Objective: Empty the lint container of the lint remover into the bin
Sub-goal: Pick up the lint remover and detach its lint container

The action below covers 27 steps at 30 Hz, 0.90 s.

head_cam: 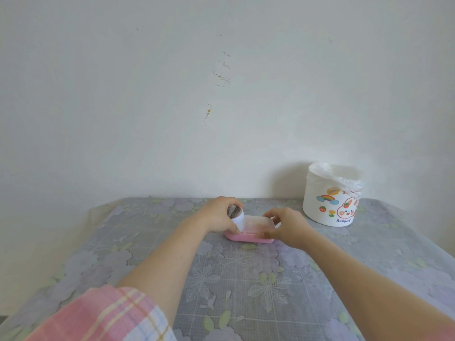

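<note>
The lint remover lies on the desk. The left hand pinches its head; the right hand pinches the lint container. Detaching is probably in hand; next, carrying it to the bin.

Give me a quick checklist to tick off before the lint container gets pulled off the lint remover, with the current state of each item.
1. Left hand holds the lint remover at its shaver-head end: ok.
2. Right hand grips the translucent lint container at its other end: ok.
3. Remover rests on the table, pink body down: ok.
4. Bin stands upright on the table, to the right of the hands, mouth open with a bag liner: ok.
5. Container already unlatched from the body: cannot tell.
6. How much lint is inside the container: cannot tell, the plastic is cloudy.
</note>
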Motion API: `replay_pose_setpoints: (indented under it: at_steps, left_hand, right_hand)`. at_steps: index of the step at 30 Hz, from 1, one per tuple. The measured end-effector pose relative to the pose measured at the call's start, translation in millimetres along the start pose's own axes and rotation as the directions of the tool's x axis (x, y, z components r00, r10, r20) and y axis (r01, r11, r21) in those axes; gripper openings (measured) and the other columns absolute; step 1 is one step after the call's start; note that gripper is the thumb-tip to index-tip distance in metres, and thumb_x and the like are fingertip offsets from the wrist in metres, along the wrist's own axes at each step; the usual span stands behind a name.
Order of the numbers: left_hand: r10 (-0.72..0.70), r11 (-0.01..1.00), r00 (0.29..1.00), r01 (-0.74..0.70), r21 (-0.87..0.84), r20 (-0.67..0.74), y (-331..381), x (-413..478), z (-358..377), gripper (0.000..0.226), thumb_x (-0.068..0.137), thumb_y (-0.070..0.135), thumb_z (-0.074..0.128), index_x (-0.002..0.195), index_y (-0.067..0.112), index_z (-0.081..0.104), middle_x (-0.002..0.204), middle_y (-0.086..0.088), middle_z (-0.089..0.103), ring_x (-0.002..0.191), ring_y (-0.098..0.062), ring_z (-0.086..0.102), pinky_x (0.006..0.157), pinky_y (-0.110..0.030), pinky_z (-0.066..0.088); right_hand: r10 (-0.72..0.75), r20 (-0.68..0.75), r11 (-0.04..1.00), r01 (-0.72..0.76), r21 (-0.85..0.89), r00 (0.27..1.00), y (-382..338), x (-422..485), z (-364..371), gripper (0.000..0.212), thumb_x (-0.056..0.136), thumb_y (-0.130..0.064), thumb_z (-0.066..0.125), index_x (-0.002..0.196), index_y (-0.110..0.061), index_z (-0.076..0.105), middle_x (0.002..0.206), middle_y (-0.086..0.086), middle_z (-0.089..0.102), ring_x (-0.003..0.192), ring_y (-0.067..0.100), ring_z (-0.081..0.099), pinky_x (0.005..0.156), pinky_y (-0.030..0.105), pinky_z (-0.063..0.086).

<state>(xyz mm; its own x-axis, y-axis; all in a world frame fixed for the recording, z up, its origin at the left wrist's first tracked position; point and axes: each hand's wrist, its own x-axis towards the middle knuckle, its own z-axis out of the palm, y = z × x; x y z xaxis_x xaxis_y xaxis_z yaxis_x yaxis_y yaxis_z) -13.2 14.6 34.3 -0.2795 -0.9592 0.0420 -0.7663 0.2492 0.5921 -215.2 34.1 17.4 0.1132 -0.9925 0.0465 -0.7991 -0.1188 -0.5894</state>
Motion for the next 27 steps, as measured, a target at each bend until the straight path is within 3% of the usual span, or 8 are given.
replay_pose_setpoints:
  at_steps: [9,16,22,25,27]
  left_hand:
    - [-0.002,1.000,1.000,0.002,-0.005,0.016,1,1,-2,0.065,0.062,0.013,0.083,0.122,0.029,0.060,0.120,0.004,0.055,0.112,-0.019,0.054,0.095,-0.032,0.047]
    - [0.004,0.999,0.999,-0.003,-0.034,0.036,1,2,-3,0.065,0.064,0.012,0.083,0.123,0.026,0.060,0.126,-0.001,0.057,0.113,-0.020,0.055,0.093,-0.031,0.047]
    - [-0.001,0.998,0.999,0.004,-0.069,0.053,3,2,-4,0.065,0.065,0.010,0.082,0.124,0.024,0.059,0.128,-0.001,0.052,0.116,-0.020,0.053,0.089,-0.034,0.052]
    - [-0.057,0.984,0.997,0.065,-0.166,0.052,-7,1,0,0.071,0.064,0.010,0.083,0.127,0.023,0.054,0.123,0.005,0.050,0.118,-0.017,0.051,0.095,-0.031,0.047]
    - [-0.088,0.950,0.995,0.097,-0.295,0.044,-18,-1,6,0.064,0.061,0.007,0.084,0.118,0.022,0.058,0.121,0.004,0.061,0.117,-0.020,0.058,0.101,-0.034,0.046]
  right_hand:
    - [-0.005,0.028,1.000,0.005,0.018,1.000,1,2,-6,0.052,0.069,-0.034,0.082,0.117,-0.021,0.064,0.101,-0.001,0.062,0.089,0.015,0.055,0.058,0.014,0.038]
    - [-0.010,0.014,1.000,0.011,-0.001,1.000,5,3,-4,0.059,0.068,-0.040,0.081,0.121,-0.021,0.063,0.108,0.001,0.064,0.095,0.016,0.057,0.074,0.025,0.041]
    - [-0.007,0.028,1.000,0.008,-0.023,1.000,5,7,-5,0.057,0.067,-0.041,0.081,0.117,-0.021,0.066,0.110,0.003,0.066,0.097,0.018,0.059,0.075,0.025,0.043]
    - [0.001,0.028,1.000,0.000,-0.021,1.000,5,10,-5,0.056,0.064,-0.040,0.083,0.114,-0.021,0.067,0.111,0.001,0.067,0.099,0.019,0.062,0.081,0.029,0.048]
    - [-0.003,0.027,1.000,0.003,0.002,1.000,5,11,-4,0.052,0.064,-0.038,0.084,0.110,-0.021,0.069,0.112,-0.001,0.067,0.099,0.019,0.062,0.085,0.031,0.050]
